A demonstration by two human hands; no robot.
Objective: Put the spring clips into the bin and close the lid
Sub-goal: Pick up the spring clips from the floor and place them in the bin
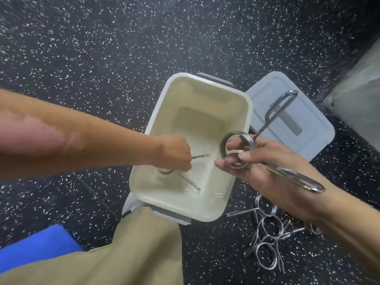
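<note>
Kneeling on speckled dark floor point(102, 48), khaki trouser leg point(131, 249) filling the near foreground, blue pad point(39, 243) lying at its left; resting loose just right of that knee, heap of spring clips point(267, 237); gripping one clip point(236, 150) by its coil beside the bin's right rim, right hand point(273, 167), fingers clamped; reaching down inside the open bin point(162, 112), left hand point(174, 154) closed on a second clip point(185, 179); lying flat just beyond the bin, grey lid point(308, 128)
</note>
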